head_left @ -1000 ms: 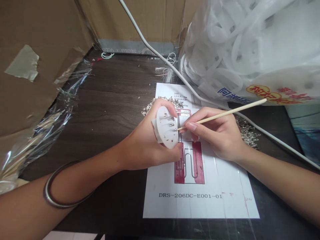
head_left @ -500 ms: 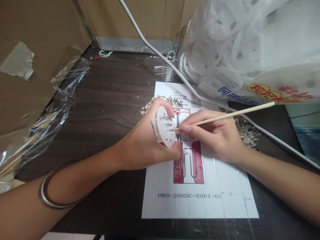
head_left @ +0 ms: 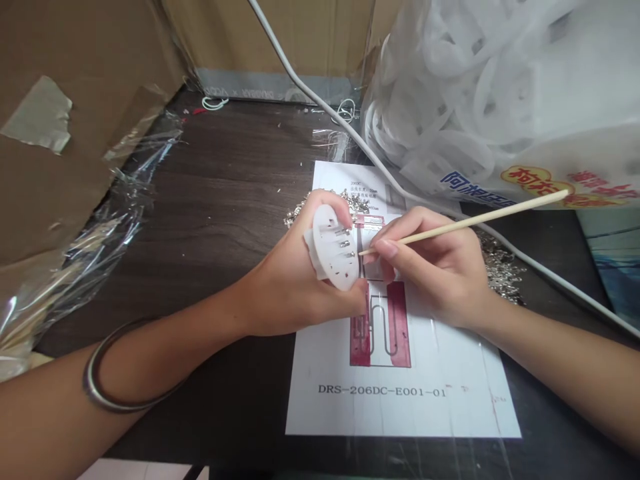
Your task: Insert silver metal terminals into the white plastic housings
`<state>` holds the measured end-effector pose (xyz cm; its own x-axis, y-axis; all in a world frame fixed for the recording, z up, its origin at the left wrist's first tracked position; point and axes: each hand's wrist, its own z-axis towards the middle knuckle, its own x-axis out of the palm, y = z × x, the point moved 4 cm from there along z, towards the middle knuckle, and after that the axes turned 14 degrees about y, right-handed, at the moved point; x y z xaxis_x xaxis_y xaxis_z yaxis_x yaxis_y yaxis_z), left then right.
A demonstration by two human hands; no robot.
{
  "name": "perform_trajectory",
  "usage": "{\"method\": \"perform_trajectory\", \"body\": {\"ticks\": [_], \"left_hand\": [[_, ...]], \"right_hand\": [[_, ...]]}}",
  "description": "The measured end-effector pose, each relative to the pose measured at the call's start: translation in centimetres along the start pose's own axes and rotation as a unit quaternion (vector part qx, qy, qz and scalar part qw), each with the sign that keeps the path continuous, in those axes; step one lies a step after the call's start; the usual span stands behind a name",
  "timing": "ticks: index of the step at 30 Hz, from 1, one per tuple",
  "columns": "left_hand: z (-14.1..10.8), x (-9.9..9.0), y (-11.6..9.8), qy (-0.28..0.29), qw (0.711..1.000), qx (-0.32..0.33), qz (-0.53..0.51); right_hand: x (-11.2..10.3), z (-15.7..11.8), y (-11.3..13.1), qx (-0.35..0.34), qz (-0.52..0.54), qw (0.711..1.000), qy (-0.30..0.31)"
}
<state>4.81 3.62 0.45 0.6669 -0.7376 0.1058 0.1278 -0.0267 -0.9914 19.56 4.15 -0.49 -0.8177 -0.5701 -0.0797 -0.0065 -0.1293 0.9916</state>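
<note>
My left hand is closed around a white plastic part, an oval disc turned nearly edge-on with several small metal terminals set in slots across its face. Between the thumb and fingers of my right hand is a thin wooden stick. Its narrow tip is just to the right of the disc, close to the lowest metal terminal, with a small gap. Both hands are above a printed sheet with a red-marked drawing. The back of the white part is hidden in my left palm.
Small metal pieces lie heaped behind my left hand, and another pile sits right of my right hand. A large clear bag of white plastic parts fills the back right. A white cable crosses the dark table. Cardboard stands left.
The stick's tip has drawn back to the right, away from the terminal on the white part. My left hand has turned the disc slightly, showing more of its face.
</note>
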Motion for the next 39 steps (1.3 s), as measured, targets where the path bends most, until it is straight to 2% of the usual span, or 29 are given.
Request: {"method": "perform_trajectory", "body": {"ticks": [5,8,24,30,39], "left_hand": [[0.0,0.1,0.1,0.0,0.999,-0.027,-0.025],[-0.1,0.0,0.1,0.001,1.0,-0.016,-0.014],[-0.2,-0.2,0.3,-0.012,0.999,-0.022,0.033],[-0.4,-0.2,0.5,-0.024,0.998,-0.043,0.046],[-0.2,-0.3,0.6,-0.025,0.998,-0.051,0.023]], "right_hand": [[-0.1,0.4,-0.4,0.013,0.053,0.998,0.007],[-0.1,0.5,-0.3,0.013,0.053,0.998,0.014],[-0.1,0.6,0.4,0.033,-0.037,0.999,0.02],[-0.1,0.6,0.6,0.033,-0.039,0.998,0.036],[0.0,0.4,0.6,0.018,-0.069,0.997,0.028]]}}
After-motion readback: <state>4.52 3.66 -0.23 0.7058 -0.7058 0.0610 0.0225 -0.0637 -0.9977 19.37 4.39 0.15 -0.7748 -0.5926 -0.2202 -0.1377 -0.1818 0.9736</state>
